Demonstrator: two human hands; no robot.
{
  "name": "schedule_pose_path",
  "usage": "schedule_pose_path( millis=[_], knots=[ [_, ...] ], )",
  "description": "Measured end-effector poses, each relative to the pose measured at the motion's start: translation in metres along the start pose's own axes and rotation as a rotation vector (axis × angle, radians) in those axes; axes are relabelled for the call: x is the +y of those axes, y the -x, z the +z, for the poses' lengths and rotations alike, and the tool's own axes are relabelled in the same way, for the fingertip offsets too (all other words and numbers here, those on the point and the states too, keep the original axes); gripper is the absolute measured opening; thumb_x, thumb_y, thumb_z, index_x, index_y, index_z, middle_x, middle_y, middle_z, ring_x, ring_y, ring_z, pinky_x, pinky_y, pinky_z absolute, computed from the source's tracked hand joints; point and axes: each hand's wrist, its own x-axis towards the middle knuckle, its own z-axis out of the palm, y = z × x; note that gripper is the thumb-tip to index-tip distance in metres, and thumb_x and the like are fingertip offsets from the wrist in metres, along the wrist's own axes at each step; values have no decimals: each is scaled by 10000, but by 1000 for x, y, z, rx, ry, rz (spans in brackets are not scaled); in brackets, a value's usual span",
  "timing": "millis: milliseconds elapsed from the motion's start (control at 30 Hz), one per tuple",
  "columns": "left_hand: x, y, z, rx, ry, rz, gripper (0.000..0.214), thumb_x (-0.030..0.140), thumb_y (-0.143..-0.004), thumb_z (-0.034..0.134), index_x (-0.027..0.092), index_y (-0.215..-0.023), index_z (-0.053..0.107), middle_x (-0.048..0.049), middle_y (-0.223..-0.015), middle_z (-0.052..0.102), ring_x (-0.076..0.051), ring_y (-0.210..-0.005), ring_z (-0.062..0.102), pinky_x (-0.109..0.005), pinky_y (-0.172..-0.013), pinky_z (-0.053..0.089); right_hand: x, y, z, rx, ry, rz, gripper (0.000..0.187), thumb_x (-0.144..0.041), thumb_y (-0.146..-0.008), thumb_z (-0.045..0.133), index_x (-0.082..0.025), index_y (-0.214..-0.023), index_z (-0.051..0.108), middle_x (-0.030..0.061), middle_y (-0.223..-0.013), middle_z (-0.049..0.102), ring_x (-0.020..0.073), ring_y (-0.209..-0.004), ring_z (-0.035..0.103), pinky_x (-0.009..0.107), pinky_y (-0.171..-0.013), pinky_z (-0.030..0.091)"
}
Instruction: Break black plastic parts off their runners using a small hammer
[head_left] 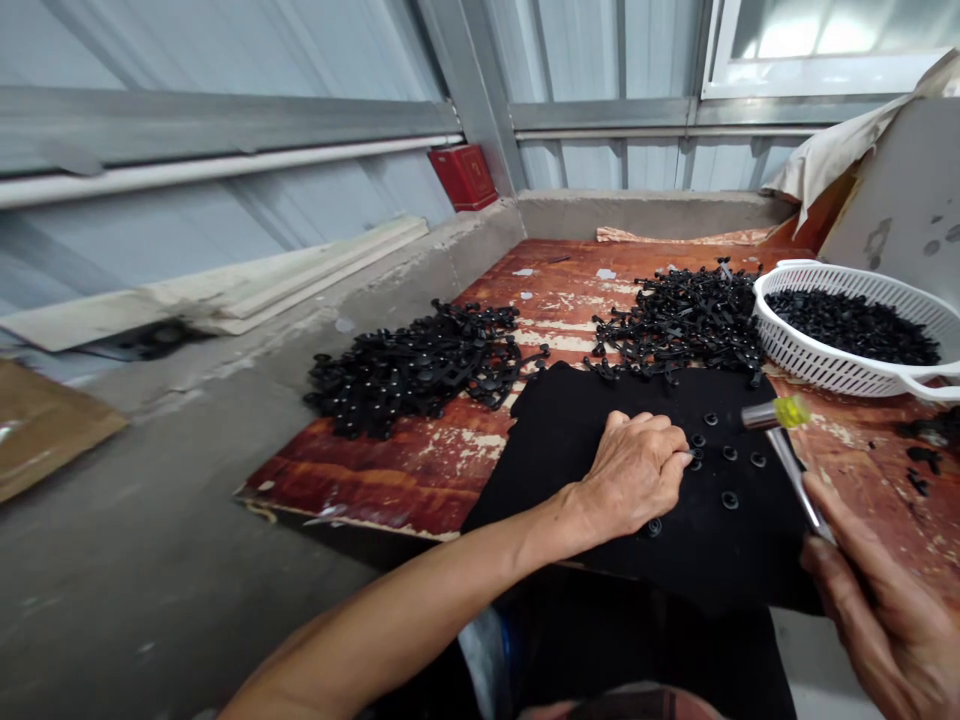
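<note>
Grips the hammer (799, 480) by the slim metal handle with the right fingers (856, 530), holding it tilted above the right part of the mat (551, 450). Curls the left fingers (670, 472) inward on the mat, just beside the discs (730, 501); cannot tell whether pinching anything small underneath.

Should feel heaviest at the head, rigid throughout and slightly slippery along the polished shaft; best held low, well away from the yellow end. As for the discs, scattered across the mat: round, ringed, dark and faintly glossy, probably light, stiff and slick, easiest to pinch by the rim.

Beneath them, black, dull cloth-like matting, probably soft. Beyond, on the reddish-brown surface (405, 475) scraped to pale patches, a left pile (412, 370) and a right pile (686, 325) of thin, knobbed black strips, likely bendy and prone to snagging. Farther right, a white oval basket (825, 365), slotted and plastic-looking, full of small black pieces (855, 325).
</note>
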Motion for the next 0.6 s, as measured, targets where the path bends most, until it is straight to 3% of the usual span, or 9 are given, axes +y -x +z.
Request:
schedule_pose_path(
  millis=[100,200,333,500,600],
  knots=[
    [1,1,1,3,2,-22,175,241,-922,525,200,-863,685,-26,-873,686,-195,-889,616,-355,-801,378,-4,-2,1,-96,138,-286,608,-200,-941,504,-367,-1504,350,2,-1454,500,225,-1229,571,335,-988,513],
    [0,2,4,22,26,-39,162,250,-918,540,203,-862,684,-20,-865,684,-193,-879,614,-353,-796,378,-3,-1,1,-125,224,-376,656,-156,-947,464,-316,-1547,252,61,-1428,526,235,-1201,593,286,-867,577],
    [-1,2,7,35,48,-31,182,246,-925,525,207,-843,683,-12,-864,682,-191,-878,613,-354,-785,371,0,1,-3,-248,343,-385,623,-167,-956,427,-269,-1549,265,97,-1197,673,210,-994,698,184,-593,580],
    [-3,2,8,31,82,-36,146,257,-911,551,203,-880,683,-10,-885,689,-197,-898,614,-362,-793,368,-7,5,-6,-93,310,-363,668,-153,-938,477,-334,-1544,262,83,-1199,656,223,-1005,681,238,-652,591],
    [-3,1,9,36,89,-34,160,248,-916,538,205,-874,686,-10,-885,691,-196,-901,616,-361,-798,369,-8,3,-7,-164,382,-381,650,-161,-946,448,-332,-1545,262,83,-1124,684,218,-930,704,217,-581,577]
  ],
)
